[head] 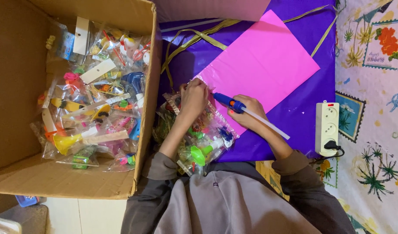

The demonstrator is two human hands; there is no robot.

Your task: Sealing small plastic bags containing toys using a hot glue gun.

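**Glue gun over pink sheet, toy packets under the other hand**

Head view, looking straight down. Left hand [193,97] curled, fingertips pinching the near corner of the pink sheet [268,65] where it meets a clear toy packet [203,138]; fingers closed tight, though exactly which edge is gripped cannot be told. Right hand [248,113] wrapped around a blue glue gun [229,102], fist closed on the body, nozzle pointing toward the left hand and just beside its fingertips. White glue stick [268,124] jutting out the back of the gun, slanting over the right wrist.

Pink sheet lying flat and tilted on purple wrapping [303,108], which covers the work surface. Olive ribbon strips [194,39] trailing across the purple, beyond the pink sheet. More clear packets of small plastic toys heaped between the forearms, close to the body, partly under the left wrist.

Left of the hands, an open cardboard box [16,86], crammed with similar toy packets [99,108], its wall touching the heap. Right of the hands, well apart, a white power strip [327,128] with a black plug [333,146] in it, at the purple's edge, next to a patterned cloth [372,86]. Grey sleeves at the bottom.
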